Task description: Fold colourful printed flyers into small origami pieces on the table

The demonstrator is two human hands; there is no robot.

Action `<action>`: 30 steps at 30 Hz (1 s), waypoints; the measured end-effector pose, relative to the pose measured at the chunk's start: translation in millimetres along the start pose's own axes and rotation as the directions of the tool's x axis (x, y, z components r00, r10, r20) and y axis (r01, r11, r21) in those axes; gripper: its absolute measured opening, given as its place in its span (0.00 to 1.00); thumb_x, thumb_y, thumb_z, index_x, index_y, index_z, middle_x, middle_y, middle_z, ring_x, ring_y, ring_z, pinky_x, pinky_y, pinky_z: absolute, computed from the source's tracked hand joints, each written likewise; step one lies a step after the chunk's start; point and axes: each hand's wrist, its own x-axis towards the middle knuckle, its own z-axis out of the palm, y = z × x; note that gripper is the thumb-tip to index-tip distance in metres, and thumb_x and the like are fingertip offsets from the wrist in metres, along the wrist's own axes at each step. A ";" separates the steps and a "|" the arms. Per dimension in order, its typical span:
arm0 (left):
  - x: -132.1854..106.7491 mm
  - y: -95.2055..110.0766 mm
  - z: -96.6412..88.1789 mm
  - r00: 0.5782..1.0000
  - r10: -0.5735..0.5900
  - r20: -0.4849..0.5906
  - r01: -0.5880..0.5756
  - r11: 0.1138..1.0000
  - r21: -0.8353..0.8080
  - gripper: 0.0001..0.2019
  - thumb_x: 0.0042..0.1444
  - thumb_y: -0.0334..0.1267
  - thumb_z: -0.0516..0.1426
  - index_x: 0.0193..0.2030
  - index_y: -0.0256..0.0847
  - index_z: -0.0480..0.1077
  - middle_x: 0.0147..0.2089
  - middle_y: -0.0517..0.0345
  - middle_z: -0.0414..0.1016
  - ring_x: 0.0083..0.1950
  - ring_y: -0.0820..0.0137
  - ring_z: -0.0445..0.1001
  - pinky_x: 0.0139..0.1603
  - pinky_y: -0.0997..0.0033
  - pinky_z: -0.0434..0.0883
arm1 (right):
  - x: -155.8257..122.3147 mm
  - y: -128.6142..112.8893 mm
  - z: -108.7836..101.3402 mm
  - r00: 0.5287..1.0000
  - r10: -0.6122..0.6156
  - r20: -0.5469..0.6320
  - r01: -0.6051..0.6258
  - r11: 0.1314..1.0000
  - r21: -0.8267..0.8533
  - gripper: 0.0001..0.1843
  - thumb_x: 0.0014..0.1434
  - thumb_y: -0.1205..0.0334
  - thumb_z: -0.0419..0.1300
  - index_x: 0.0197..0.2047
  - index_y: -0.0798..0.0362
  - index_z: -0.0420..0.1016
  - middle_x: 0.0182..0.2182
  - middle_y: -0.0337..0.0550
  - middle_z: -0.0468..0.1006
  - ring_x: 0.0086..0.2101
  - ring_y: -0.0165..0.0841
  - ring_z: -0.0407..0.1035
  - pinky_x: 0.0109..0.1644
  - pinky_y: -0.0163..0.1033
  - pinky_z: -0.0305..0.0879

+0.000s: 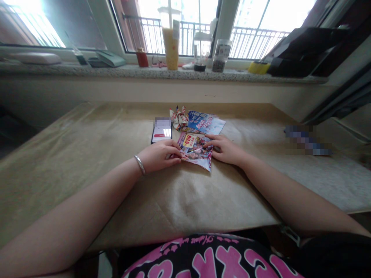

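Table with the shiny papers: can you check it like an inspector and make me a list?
Surface: creased brown paper covers the table.
Job's things: a glossy printed sheet lies folded between the hands.
Clutter: a phone, a folded paper shape, a blue leaflet, a blurred object.
Hands: left hand, with silver bangle, and right hand both touch the sheet.
Cables: nothing seen on the table.
Surroundings: granite windowsill, yellow tumbler, balcony railing.

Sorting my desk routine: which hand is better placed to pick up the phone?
Left, probably: the left hand sits beside the phone, while the right hand lies across the glossy flyer from it.
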 end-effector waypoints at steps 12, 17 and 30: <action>-0.1 -6.8 3.7 0.999 -0.049 -0.011 0.049 0.998 0.025 0.10 0.55 0.40 0.57 0.41 0.40 0.76 0.46 0.52 0.73 0.45 0.67 0.72 0.50 0.66 0.70 | 1.3 4.5 0.8 0.998 -0.019 -0.068 0.020 1.000 0.016 0.21 0.52 0.71 0.56 0.48 0.51 0.77 0.52 0.50 0.73 0.53 0.40 0.66 0.60 0.50 0.62; -0.4 -6.3 3.9 0.994 -0.109 -0.027 0.110 0.992 0.063 0.13 0.56 0.44 0.57 0.44 0.40 0.74 0.46 0.51 0.72 0.46 0.66 0.71 0.49 0.66 0.70 | 1.1 5.2 2.3 0.997 -0.007 -0.079 0.007 1.000 0.008 0.23 0.51 0.72 0.55 0.50 0.50 0.76 0.56 0.49 0.70 0.56 0.41 0.64 0.61 0.53 0.60; 1.1 10.5 8.7 0.996 -0.085 -0.019 0.087 0.958 0.273 0.14 0.60 0.44 0.54 0.46 0.40 0.73 0.43 0.50 0.73 0.44 0.63 0.70 0.46 0.63 0.69 | -3.0 -33.1 -9.9 0.975 -0.144 -0.168 0.100 0.964 -0.247 0.14 0.58 0.55 0.58 0.43 0.48 0.81 0.61 0.45 0.64 0.63 0.49 0.48 0.64 0.58 0.52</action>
